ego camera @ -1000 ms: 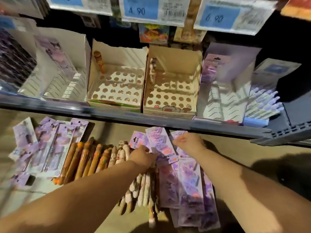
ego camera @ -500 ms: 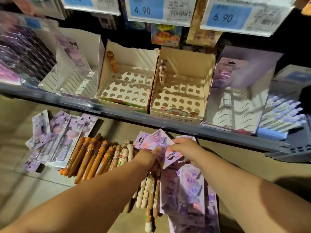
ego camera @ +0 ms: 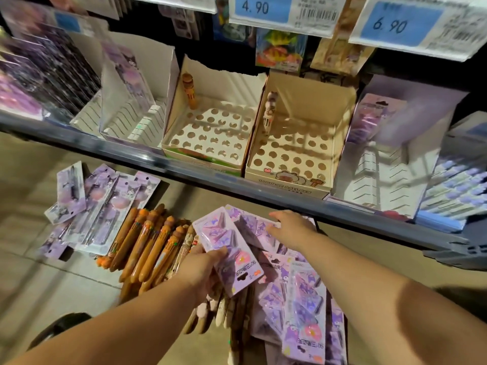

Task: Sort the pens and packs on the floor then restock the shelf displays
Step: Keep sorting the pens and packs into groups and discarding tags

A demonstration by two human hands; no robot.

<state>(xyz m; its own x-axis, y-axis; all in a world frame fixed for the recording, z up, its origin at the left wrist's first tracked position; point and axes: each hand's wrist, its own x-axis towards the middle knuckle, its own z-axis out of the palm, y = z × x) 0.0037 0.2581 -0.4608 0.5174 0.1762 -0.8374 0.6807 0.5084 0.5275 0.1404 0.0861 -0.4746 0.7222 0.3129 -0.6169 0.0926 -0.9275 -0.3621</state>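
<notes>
My left hand point(ego camera: 204, 270) grips a purple clip pack point(ego camera: 224, 243) by its lower edge, lifted above the floor. Just right of it, my right hand point(ego camera: 291, 229) reaches over another purple pack point(ego camera: 253, 225), fingers on its far edge. More purple clip packs point(ego camera: 303, 306) lie heaped on the floor under my right forearm. Orange pens point(ego camera: 147, 243) lie in a row to the left, pale character pens point(ego camera: 218, 309) below my left hand. Purple pen packs point(ego camera: 102, 206) lie at far left. On the shelf stand two holed pen boxes point(ego camera: 210, 133) point(ego camera: 292, 151), each holding one pen.
The shelf edge point(ego camera: 184, 169) runs across above the floor items. White slotted display boxes point(ego camera: 131, 119) point(ego camera: 384, 164) flank the pen boxes. A tray of lilac pens point(ego camera: 456, 188) is at far right. Price tags point(ego camera: 276, 9) hang above. A dark shoe point(ego camera: 60, 327) shows at lower left.
My left hand has lifted a purple clip pack off the pile and holds it higher. My right hand moved up to a second pack. The view has come closer to the shelf.
</notes>
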